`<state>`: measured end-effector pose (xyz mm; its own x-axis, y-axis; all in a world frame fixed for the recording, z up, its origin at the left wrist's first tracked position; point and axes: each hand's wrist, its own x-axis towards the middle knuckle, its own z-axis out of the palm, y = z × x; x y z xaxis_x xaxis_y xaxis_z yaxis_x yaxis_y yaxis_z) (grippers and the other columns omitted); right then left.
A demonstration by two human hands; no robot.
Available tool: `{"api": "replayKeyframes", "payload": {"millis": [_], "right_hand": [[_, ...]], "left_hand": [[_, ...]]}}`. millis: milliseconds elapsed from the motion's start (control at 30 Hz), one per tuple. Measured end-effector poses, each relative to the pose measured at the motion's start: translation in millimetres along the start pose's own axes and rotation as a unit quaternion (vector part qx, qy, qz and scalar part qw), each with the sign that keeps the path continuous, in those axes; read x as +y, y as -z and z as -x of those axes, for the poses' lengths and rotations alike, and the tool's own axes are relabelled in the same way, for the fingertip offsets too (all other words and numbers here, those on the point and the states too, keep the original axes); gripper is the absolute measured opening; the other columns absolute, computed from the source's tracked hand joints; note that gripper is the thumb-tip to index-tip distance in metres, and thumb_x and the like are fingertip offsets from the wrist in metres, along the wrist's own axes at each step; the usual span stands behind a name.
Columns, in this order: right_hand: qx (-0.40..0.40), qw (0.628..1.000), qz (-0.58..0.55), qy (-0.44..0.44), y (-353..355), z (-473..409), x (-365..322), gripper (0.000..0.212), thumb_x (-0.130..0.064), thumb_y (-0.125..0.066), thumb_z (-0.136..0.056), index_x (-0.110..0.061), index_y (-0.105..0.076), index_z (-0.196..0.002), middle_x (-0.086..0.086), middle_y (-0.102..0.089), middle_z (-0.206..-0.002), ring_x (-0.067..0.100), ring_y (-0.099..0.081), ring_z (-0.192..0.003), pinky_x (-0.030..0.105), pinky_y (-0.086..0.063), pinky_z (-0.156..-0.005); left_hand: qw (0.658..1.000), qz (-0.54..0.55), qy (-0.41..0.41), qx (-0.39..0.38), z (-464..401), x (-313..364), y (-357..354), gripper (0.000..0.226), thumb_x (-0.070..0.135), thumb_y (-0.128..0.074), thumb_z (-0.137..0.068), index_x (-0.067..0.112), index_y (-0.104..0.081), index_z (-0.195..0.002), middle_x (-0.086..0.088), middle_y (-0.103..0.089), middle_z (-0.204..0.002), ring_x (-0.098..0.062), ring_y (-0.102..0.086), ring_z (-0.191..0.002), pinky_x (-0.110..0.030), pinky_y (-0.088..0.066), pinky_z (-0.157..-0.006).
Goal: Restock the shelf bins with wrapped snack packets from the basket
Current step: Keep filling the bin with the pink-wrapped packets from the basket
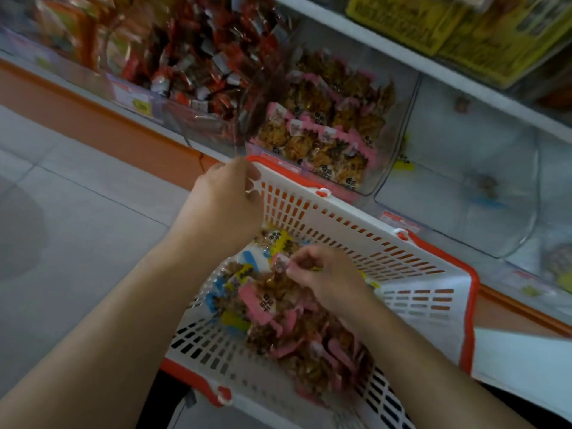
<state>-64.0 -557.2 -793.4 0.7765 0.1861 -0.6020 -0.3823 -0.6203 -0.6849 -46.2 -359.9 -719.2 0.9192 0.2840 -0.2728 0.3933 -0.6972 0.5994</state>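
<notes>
White slatted basket point(356, 230); left hand point(223, 205) gripping its corner; right hand point(322, 274) pinching a wrapped packet point(280, 262) inside.

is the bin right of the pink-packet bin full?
No: the clear bin right of the pink-packet bin holds only a few stray packets, its floor mostly bare.

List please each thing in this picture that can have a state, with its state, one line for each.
basket: tilted toward the shelf, partly filled with packets
left hand: grips the basket's corner rim
right hand: pinches a packet in the basket
pink-wrapped packets: loose heap in the basket
pink-packet bin: well stocked
red-packet bin: full
clear bin on the right: almost empty
</notes>
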Motion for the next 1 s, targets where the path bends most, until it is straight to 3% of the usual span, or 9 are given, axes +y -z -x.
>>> {"api": "replayKeyframes", "payload": {"millis": [33,100,200,300,467,567,700,833,1000], "right_hand": [[0.005,1.000,-0.022,0.016,18.6,5.9,-6.4,0.006,-0.029,-0.081,-0.094,-0.031,-0.080,-0.089,-0.015,-0.077,-0.091,0.006,-0.072,-0.087,0.026,-0.058,-0.076],[0.014,0.996,-0.069,0.049,51.3,15.9,-14.4,0.007,-0.025,-0.081,-0.095,-0.032,-0.081,-0.092,-0.009,-0.079,-0.092,0.014,-0.075,-0.086,0.039,-0.062,-0.083],[0.030,0.985,-0.144,0.089,83.1,26.8,-20.6,0.009,-0.018,-0.080,-0.095,-0.026,-0.082,-0.092,0.000,-0.078,-0.088,0.019,-0.074,-0.082,0.037,-0.062,-0.077],[0.053,0.979,-0.168,0.099,93.7,23.7,-19.0,0.007,-0.019,-0.079,-0.095,-0.024,-0.082,-0.092,0.003,-0.077,-0.086,0.023,-0.069,-0.075,0.041,-0.059,-0.072],[0.115,0.974,-0.161,0.114,99.4,8.0,-17.4,0.007,-0.024,-0.081,-0.095,-0.030,-0.084,-0.092,-0.002,-0.078,-0.083,0.012,-0.069,-0.069,0.033,-0.055,-0.067],[0.139,0.970,-0.163,0.114,101.7,2.9,-15.5,0.007,-0.028,-0.081,-0.095,-0.032,-0.083,-0.090,-0.005,-0.078,-0.081,0.011,-0.069,-0.066,0.032,-0.055,-0.067],[0.206,0.962,-0.141,0.114,119.4,-5.4,-10.3,0.008,-0.036,-0.069,-0.101,-0.032,-0.075,-0.098,-0.009,-0.077,-0.090,0.010,-0.074,-0.080,0.030,-0.059,-0.075],[0.270,0.952,-0.110,0.091,144.2,-10.9,0.7,0.008,-0.026,-0.067,-0.102,-0.034,-0.070,-0.100,-0.014,-0.072,-0.093,0.000,-0.068,-0.085,0.019,-0.054,-0.072],[0.245,0.958,-0.130,0.075,152.6,-9.8,7.2,0.014,-0.020,-0.068,-0.101,-0.034,-0.069,-0.102,-0.014,-0.071,-0.092,-0.002,-0.068,-0.083,0.037,-0.065,-0.075]], "left_hand": [[0.999,0.023,-0.008,-0.036,0.5,4.1,-0.9,0.018,0.026,-0.054,-0.102,0.029,-0.064,-0.116,0.008,-0.066,-0.111,-0.010,-0.065,-0.091,-0.013,-0.048,-0.062],[0.990,0.064,-0.034,-0.118,1.5,11.3,-4.1,0.010,0.039,-0.058,-0.100,0.036,-0.068,-0.102,0.014,-0.071,-0.100,-0.009,-0.070,-0.086,-0.026,-0.058,-0.071],[0.963,0.106,-0.040,-0.244,8.0,24.1,-7.8,0.022,0.056,-0.071,-0.089,0.044,-0.067,-0.106,0.016,-0.073,-0.096,-0.007,-0.074,-0.083,-0.035,-0.062,-0.078],[0.949,0.120,-0.054,-0.286,13.2,34.9,-17.4,0.033,0.037,-0.083,-0.085,0.046,-0.065,-0.112,0.020,-0.075,-0.095,-0.007,-0.075,-0.080,-0.038,-0.064,-0.078],[0.958,0.164,-0.054,-0.230,11.3,47.3,-32.3,0.055,0.017,-0.084,-0.085,0.051,-0.058,-0.121,0.015,-0.076,-0.093,-0.007,-0.075,-0.077,-0.026,-0.055,-0.060],[0.964,0.163,-0.091,-0.191,9.7,56.3,-41.2,0.073,0.005,-0.080,-0.087,0.064,-0.055,-0.121,0.017,-0.071,-0.102,-0.009,-0.076,-0.082,-0.034,-0.063,-0.068],[0.975,0.145,-0.110,-0.130,-0.4,66.4,-52.9,0.057,0.004,-0.075,-0.091,0.057,-0.067,-0.111,0.029,-0.068,-0.105,-0.001,-0.074,-0.083,-0.030,-0.064,-0.068],[0.986,0.121,-0.109,-0.029,-18.3,73.3,-48.4,0.050,0.009,-0.077,-0.090,0.055,-0.069,-0.109,0.032,-0.072,-0.098,0.008,-0.071,-0.079,-0.011,-0.054,-0.061],[0.985,0.051,-0.162,0.036,-69.7,103.1,-50.1,0.044,0.014,-0.077,-0.090,0.048,-0.069,-0.116,0.029,-0.071,-0.093,0.018,-0.063,-0.088,0.003,-0.043,-0.065]]}}
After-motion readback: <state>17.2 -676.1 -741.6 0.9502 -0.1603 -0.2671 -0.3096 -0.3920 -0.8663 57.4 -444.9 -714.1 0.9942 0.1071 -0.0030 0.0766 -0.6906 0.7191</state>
